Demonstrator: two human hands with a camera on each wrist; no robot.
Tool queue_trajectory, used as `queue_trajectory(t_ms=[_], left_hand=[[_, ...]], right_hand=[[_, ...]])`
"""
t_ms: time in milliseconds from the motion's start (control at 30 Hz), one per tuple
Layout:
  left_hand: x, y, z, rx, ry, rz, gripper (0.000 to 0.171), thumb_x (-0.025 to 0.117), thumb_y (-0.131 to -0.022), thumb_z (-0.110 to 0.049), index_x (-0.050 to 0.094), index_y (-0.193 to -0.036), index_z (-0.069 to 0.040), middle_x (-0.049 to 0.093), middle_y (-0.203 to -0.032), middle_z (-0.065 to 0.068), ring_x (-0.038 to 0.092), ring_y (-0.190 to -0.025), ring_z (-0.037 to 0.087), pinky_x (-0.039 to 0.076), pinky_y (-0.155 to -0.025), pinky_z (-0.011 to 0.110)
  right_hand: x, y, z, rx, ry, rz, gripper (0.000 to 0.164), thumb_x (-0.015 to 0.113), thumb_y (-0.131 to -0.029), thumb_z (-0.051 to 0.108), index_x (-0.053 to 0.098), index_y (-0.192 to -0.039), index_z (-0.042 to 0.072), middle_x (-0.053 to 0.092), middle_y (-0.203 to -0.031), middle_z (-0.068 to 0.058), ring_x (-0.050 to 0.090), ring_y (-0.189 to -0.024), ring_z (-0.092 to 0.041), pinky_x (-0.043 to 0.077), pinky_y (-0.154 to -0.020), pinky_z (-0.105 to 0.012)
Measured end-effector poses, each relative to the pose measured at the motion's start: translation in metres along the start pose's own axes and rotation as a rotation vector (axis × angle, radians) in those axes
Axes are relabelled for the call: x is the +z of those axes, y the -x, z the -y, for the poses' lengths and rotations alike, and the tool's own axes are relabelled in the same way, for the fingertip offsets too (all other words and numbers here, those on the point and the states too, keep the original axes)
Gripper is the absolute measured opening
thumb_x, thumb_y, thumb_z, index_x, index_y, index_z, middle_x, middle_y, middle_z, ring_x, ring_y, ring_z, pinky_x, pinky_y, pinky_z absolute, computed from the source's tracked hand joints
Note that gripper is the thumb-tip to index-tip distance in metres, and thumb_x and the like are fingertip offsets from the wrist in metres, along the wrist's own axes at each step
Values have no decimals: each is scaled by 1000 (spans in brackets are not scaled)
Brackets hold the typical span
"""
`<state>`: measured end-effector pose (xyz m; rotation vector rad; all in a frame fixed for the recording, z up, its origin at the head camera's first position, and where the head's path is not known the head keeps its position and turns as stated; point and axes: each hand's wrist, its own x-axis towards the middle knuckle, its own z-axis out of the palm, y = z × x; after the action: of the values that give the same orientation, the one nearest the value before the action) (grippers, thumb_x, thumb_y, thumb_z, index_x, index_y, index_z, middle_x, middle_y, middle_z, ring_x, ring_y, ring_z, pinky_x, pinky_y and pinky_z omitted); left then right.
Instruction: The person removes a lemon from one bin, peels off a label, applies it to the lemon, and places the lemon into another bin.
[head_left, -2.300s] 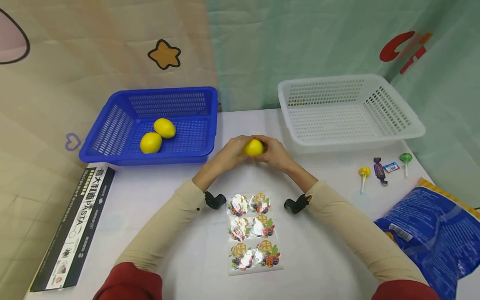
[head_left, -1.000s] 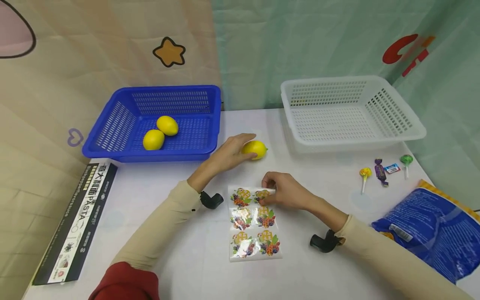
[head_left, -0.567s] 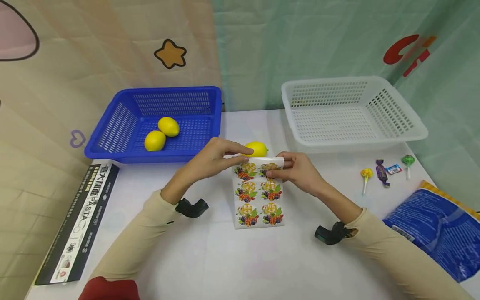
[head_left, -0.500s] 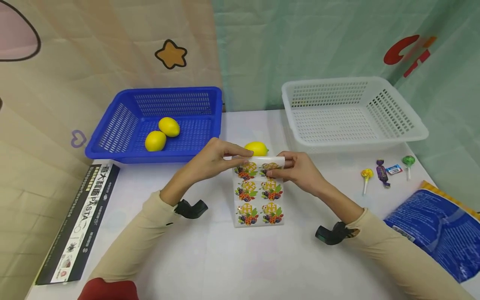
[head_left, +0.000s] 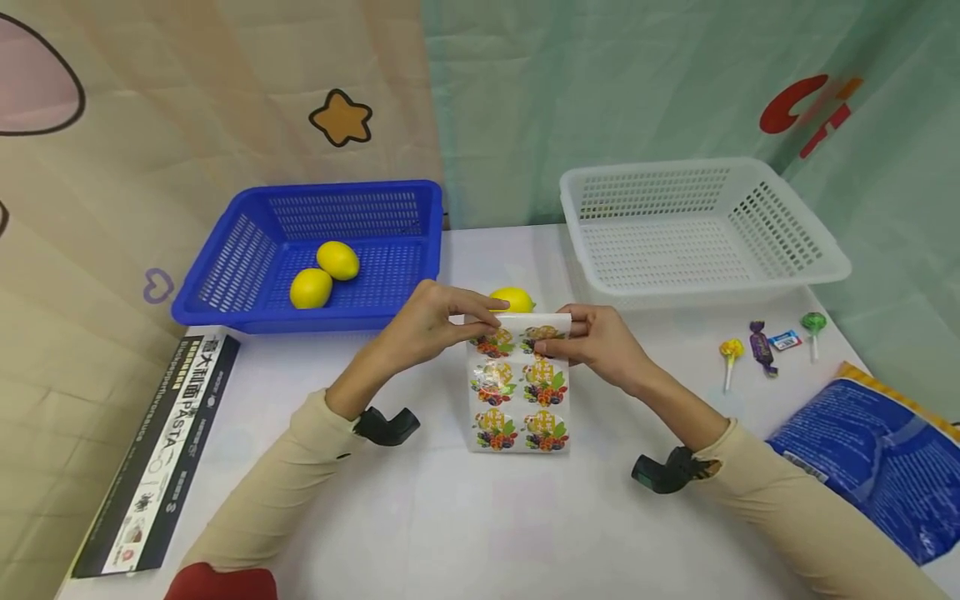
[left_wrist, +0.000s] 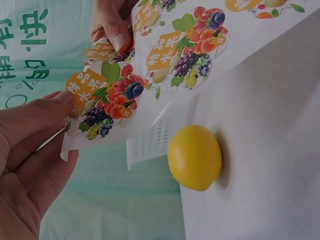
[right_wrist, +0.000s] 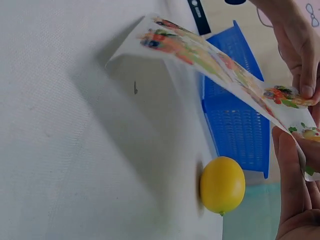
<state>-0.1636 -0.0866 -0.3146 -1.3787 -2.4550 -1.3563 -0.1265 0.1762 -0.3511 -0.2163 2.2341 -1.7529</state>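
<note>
A sheet of round fruit stickers [head_left: 519, 392] is held up off the table between both hands. My left hand [head_left: 431, 323] pinches its upper left corner with thumb and fingers. At the upper right corner my right hand [head_left: 603, 346] grips it, thumb on the printed face and fingers behind. Just beyond the sheet's top edge lies a lemon [head_left: 514, 299], partly covered in the head view. The left wrist view shows that lemon [left_wrist: 195, 157] whole on the white table, apart from both hands. In the right wrist view the sheet [right_wrist: 220, 65] slants above the table, casting a shadow.
A blue basket [head_left: 315, 321] with two lemons [head_left: 324, 273] stands back left, a white basket [head_left: 705, 287] back right. Candies and lollipops [head_left: 763, 348] lie near a blue bag [head_left: 870, 458] at right. A pasta box [head_left: 161, 454] lies along the left edge.
Both hands have let go of the lemon, leaving it on the table. The right hand took the sticker sheet, raised it, and the left hand now pinches it too. The last half second shows little movement.
</note>
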Motion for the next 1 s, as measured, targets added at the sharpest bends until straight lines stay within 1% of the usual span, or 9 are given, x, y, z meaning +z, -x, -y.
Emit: queue_trajectory(t_ms=[100,233,333,433,533,633,767,867,1000], left_hand=[[-2,1,-2,-47,62,-28,11,75,-84,2,78,-94,-1,73,-109,11,68,-107,23,56,-87,33],[-3,2,-3,-91,151,-58,9,72,-87,0,76,-95,1,75,-98,10,71,-94,19,58,-81,30],[-3,1,-3,-97,150,-69,7,70,-89,-1,75,-95,-1,75,-92,7,72,-84,15,59,-75,28],[-2,0,-2,-110,137,-81,7,70,-89,-2,73,-95,-1,74,-92,6,72,-83,12,59,-75,27],[-1,0,-1,-131,155,-91,7,70,-90,-2,73,-96,-1,74,-91,6,72,-83,13,59,-76,29],[-1,0,0,-151,175,-105,7,71,-90,-3,72,-96,-2,75,-91,5,73,-83,14,58,-76,31],[-1,1,0,-173,192,-121,7,71,-89,-4,73,-96,-2,75,-90,4,72,-83,14,58,-76,32],[-2,2,0,-184,194,-125,8,72,-89,-4,73,-96,-2,75,-90,5,72,-83,14,58,-77,31],[-2,3,1,-196,189,-130,7,72,-89,-4,73,-96,-2,75,-90,5,72,-83,14,57,-76,31]], right_hand=[[-2,-1,-4,34,-6,-7,34,80,-84,15,63,-108,-2,75,-93,-11,73,-79,-20,60,-69,-35],[-1,0,-15,115,-57,29,39,78,-86,15,60,-114,-5,75,-93,-13,73,-79,-22,60,-68,-34],[5,3,-27,188,-126,95,43,76,-87,15,57,-121,-6,74,-95,-15,73,-81,-25,60,-68,-34],[16,9,-38,222,-114,161,47,76,-87,16,55,-124,-5,74,-94,-16,73,-79,-26,60,-68,-35],[27,14,-43,157,63,182,45,78,-85,20,59,-118,-3,74,-84,-9,72,-70,-21,57,-63,-28],[35,19,-45,9,358,120,45,82,-81,27,63,-112,0,66,-73,1,60,-62,-12,46,-56,-24],[39,23,-42,-143,658,-34,54,85,-77,32,64,-116,0,62,-89,-4,56,-77,-16,49,-67,-30],[34,22,-40,-175,710,-106,55,83,-81,26,62,-122,-3,64,-112,-12,61,-97,-25,53,-83,-39],[13,6,-44,-157,622,-153,54,79,-84,15,58,-130,-5,61,-127,-20,61,-110,-35,51,-94,-47]])
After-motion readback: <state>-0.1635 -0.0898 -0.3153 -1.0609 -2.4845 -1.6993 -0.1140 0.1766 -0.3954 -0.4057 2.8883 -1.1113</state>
